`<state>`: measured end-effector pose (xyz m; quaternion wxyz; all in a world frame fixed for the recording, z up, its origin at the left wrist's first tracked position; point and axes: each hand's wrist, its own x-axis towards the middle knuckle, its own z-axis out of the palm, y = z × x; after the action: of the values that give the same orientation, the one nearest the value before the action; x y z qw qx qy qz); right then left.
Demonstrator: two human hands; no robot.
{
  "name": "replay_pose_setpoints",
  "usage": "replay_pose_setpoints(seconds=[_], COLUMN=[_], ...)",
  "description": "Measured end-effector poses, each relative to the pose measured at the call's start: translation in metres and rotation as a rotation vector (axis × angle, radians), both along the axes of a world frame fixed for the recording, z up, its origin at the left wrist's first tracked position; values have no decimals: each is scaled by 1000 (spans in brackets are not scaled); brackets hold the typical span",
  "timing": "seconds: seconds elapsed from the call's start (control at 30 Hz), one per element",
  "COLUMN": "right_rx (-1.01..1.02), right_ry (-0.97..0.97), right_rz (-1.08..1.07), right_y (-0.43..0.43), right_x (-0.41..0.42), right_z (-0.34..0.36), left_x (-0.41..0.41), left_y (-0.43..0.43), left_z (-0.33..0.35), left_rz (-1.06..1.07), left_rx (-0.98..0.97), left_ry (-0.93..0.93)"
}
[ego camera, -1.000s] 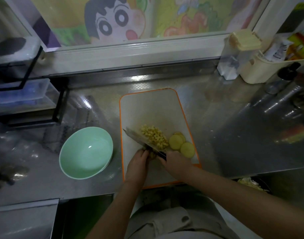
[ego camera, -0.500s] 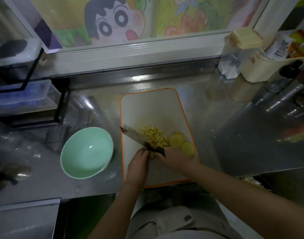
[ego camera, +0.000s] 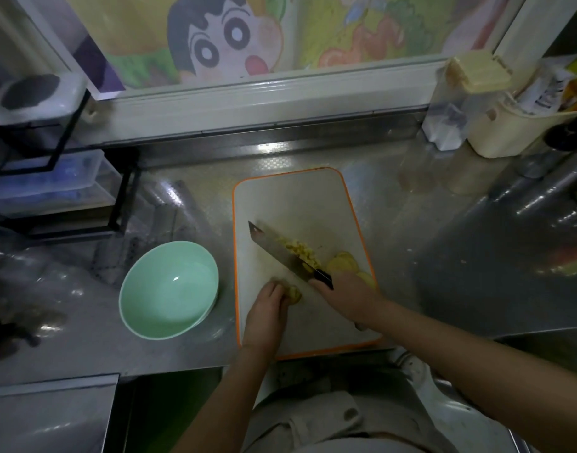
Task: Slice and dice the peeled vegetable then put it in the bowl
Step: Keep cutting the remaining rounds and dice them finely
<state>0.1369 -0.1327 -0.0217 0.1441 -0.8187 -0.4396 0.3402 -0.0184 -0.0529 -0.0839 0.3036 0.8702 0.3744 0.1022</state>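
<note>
R hand [ego camera: 349, 297] grips knife [ego camera: 282, 251] handle, blade angled over board [ego camera: 297, 197]. L hand [ego camera: 265, 313] pinches veg piece [ego camera: 293, 294] near board's front. Dice [ego camera: 301, 251] behind blade, slices [ego camera: 344, 261] to its right. Bowl [ego camera: 167, 291] left of board, on counter [ego camera: 444, 256].

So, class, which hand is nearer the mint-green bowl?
Left. The left hand, holding a vegetable piece on the cutting board, is just right of the mint-green bowl; the right hand, gripping the knife, is farther right.
</note>
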Motion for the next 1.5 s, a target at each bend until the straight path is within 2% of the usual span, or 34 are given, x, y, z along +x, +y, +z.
replay_pose_setpoints(seconds=[0.13, 0.6, 0.93, 1.13, 1.5], right_rx=[-16, -81, -131, -90, -62], right_ry=[-39, -15, -202, -37, 99], right_rz=[34, 126, 261, 130, 69], right_y=[-9, -13, -3, -3, -1], right_x=[-1, -8, -9, -12, -9], right_z=[2, 7, 9, -18, -25], left_x=[-1, -2, -3, -4, -4], left_y=[1, 1, 5, 7, 6], left_z=[-1, -6, -4, -9, -16], left_rz=[14, 3, -66, -78, -60], left_rx=[-15, 82, 122, 113, 116], left_ry=[-47, -22, -71, -33, -24])
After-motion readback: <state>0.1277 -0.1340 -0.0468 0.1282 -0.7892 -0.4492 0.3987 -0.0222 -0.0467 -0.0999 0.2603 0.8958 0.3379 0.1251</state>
